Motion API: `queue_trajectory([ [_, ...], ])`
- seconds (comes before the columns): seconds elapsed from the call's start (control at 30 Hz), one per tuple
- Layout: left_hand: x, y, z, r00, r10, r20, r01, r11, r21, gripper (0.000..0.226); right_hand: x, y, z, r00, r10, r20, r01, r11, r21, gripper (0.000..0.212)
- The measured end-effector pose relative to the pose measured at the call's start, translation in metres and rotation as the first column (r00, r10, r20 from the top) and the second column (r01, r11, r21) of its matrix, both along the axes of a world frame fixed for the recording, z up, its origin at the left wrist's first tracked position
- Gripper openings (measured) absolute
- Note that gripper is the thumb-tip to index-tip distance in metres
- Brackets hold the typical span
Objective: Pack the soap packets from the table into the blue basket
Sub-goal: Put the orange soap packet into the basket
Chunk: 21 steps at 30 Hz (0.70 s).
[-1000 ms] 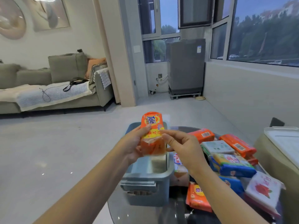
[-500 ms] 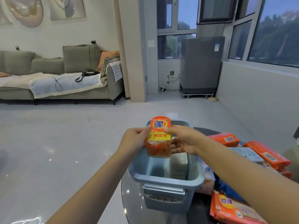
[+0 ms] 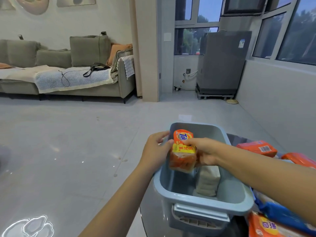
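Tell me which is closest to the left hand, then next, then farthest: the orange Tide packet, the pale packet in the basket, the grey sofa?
1. Orange Tide soap packet: held in the left hand.
2. Pale cream packet: standing inside the blue plastic basket, lower right.
3. Grey fabric sofa: across the room, far left.

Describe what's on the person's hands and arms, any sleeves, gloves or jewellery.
Both arms are bare as far as the frame shows, with no sleeves in view. The left hand and right hand wear no gloves, and no rings, watch or bracelet are visible.
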<state>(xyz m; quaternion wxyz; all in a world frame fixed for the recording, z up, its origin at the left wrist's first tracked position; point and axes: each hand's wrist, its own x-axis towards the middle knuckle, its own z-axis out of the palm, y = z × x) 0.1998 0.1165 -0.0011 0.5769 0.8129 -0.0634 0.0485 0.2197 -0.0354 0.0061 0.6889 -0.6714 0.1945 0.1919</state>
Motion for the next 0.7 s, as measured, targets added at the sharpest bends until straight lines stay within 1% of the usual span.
queue_trajectory([
  [0.07,0.004,0.000,-0.003,0.992,-0.034,-0.119,0.030,0.999,-0.035,0.048,0.004,0.005,-0.005,1.000,0.022,-0.013,-0.022,1.000,-0.020,0.035],
  [0.13,0.006,0.001,-0.005,0.985,-0.060,-0.163,0.056,0.998,-0.033,0.052,0.007,0.010,-0.009,0.998,0.056,-0.043,-0.058,0.998,-0.039,0.032],
  [0.3,0.008,0.003,-0.009,0.980,-0.093,-0.178,0.074,0.991,-0.109,0.051,0.013,0.014,-0.019,0.992,0.081,-0.094,-0.090,0.991,-0.098,0.029],
  [0.4,0.009,0.004,-0.011,0.977,-0.100,-0.186,0.079,0.990,-0.115,0.050,0.017,0.018,-0.027,0.984,0.095,-0.150,-0.124,0.974,-0.192,0.028],
  [0.47,0.008,0.004,-0.012,0.977,-0.101,-0.187,0.075,0.987,-0.139,0.050,0.019,0.023,-0.028,0.979,0.093,-0.181,-0.142,0.949,-0.282,0.018],
  [0.53,0.008,0.004,-0.012,0.978,-0.100,-0.185,0.075,0.987,-0.140,0.050,0.020,0.026,-0.029,0.978,0.070,-0.198,-0.133,0.936,-0.326,0.017],
  [0.7,0.008,0.005,-0.014,0.980,-0.088,-0.179,0.065,0.989,-0.133,0.049,0.025,0.020,-0.019,0.981,-0.001,-0.194,-0.036,0.981,-0.189,0.011],
])
